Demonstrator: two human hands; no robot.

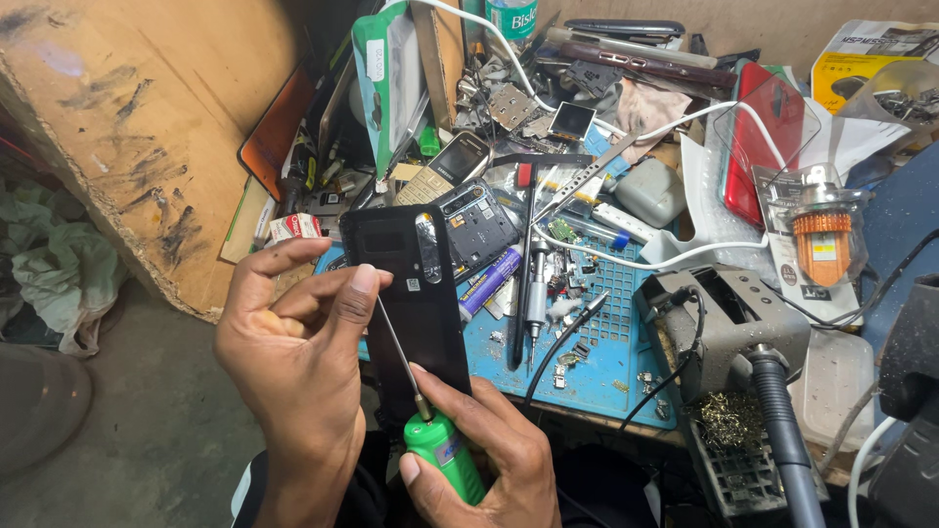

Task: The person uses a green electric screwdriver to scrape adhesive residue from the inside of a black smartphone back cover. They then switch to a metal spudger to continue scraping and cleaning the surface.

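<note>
We look down on a cluttered repair bench [147,147] with a blue work mat [606,352] strewn with phone parts, a white cable [626,132] and a red phone case [768,137]. At the right stands a grey soldering-iron stand [729,323], and a bar phone with a keypad [445,168] lies further back. Our left hand [293,352] is curled around the left edge of a black smartphone [411,293], thumb pressed on its back, holding it upright over the mat's near edge. Our right hand [489,460], just below the phone, pinches a green-handled screwdriver [442,452] with fingers closed on the handle; its thin shaft slants up to the left thumb, across the phone's back.
</note>
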